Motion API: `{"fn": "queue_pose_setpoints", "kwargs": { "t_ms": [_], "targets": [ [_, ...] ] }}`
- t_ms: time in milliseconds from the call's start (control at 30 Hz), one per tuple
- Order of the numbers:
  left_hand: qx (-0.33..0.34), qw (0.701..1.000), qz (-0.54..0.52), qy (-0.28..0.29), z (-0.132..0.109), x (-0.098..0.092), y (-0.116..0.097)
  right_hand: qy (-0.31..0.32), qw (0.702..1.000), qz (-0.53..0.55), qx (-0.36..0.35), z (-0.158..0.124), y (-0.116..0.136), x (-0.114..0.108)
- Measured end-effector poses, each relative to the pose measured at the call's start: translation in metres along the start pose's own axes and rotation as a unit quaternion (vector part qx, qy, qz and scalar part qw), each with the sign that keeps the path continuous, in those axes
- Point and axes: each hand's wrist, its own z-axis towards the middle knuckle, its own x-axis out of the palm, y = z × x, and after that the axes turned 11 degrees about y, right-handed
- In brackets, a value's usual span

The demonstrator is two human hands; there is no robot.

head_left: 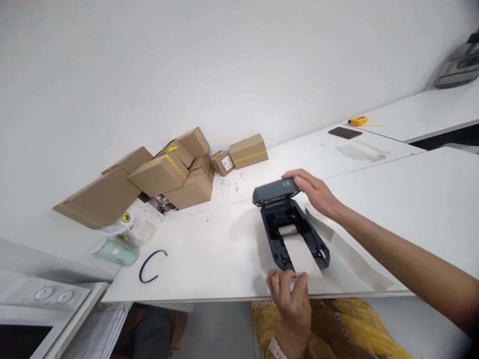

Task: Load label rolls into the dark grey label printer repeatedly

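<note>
A dark blue-grey label printer [271, 239] lies on the white table near its front edge, with its lid [277, 192] tilted up at the back. My right hand [314, 189] reaches in from the right and grips the lid's right corner. A white paper strip [301, 254] runs from inside the printer out over its front end. My left hand [290, 294], with a pale band at the wrist, pinches the strip's loose end at the table edge. Another long white paper strip [352, 254] lies curled along the printer's right side.
Cardboard boxes [157, 174] are piled at the back left. A black curved band [144, 267] and a mint-green pack [116, 252] lie at the left. A dark phone-like slab [345, 132] and a yellow tape measure [358, 120] sit at the back right. A white appliance [41, 299] stands lower left.
</note>
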Motion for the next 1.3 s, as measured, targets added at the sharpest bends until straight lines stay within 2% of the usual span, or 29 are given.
{"fn": "queue_pose_setpoints", "kwargs": {
  "t_ms": [133, 267, 467, 633, 700, 733, 800, 867, 900, 967, 1033, 1100, 1300],
  "targets": [
    [-0.002, 1.0, -0.012, -0.007, -0.003, 0.003, 0.0, 0.007, 0.986, -0.099, -0.135, -0.074, -0.007, 0.011],
    [0.001, 1.0, -0.028, -0.013, -0.003, 0.005, 0.001, 0.013, 0.966, -0.194, -0.172, -0.119, -0.017, 0.026],
    [0.005, 1.0, -0.027, -0.014, -0.005, 0.006, 0.001, -0.009, 0.969, -0.202, -0.142, -0.153, -0.031, 0.047],
    [0.019, 0.999, -0.044, 0.009, -0.017, 0.002, 0.006, -0.044, 0.985, -0.135, -0.1, -0.162, -0.038, 0.055],
    [-0.003, 0.996, -0.094, 0.013, -0.019, -0.002, 0.009, -0.069, 0.993, -0.084, -0.054, -0.161, -0.04, 0.059],
    [-0.043, 0.99, -0.131, 0.008, -0.016, -0.003, 0.009, -0.087, 0.995, -0.048, -0.014, -0.16, -0.041, 0.061],
    [-0.18, 0.957, -0.228, 0.006, -0.003, -0.006, 0.009, -0.124, 0.987, 0.044, 0.092, -0.16, -0.043, 0.068],
    [-0.329, 0.877, -0.346, 0.051, 0.016, -0.008, 0.007, -0.14, 0.96, 0.134, 0.202, -0.162, -0.046, 0.076],
    [-0.375, 0.832, -0.399, 0.084, 0.025, -0.008, 0.006, -0.136, 0.946, 0.164, 0.243, -0.164, -0.048, 0.08],
    [-0.415, 0.764, -0.476, 0.131, 0.04, -0.008, 0.006, -0.123, 0.933, 0.184, 0.285, -0.169, -0.053, 0.085],
    [-0.417, 0.742, -0.507, 0.138, 0.047, -0.005, 0.008, -0.116, 0.934, 0.175, 0.288, -0.174, -0.059, 0.086],
    [-0.41, 0.75, -0.504, 0.122, 0.046, 0.0, 0.011, -0.115, 0.938, 0.163, 0.285, -0.177, -0.063, 0.085],
    [-0.394, 0.803, -0.438, 0.087, 0.036, 0.017, 0.021, -0.107, 0.943, 0.162, 0.271, -0.18, -0.064, 0.086]
  ]
}}
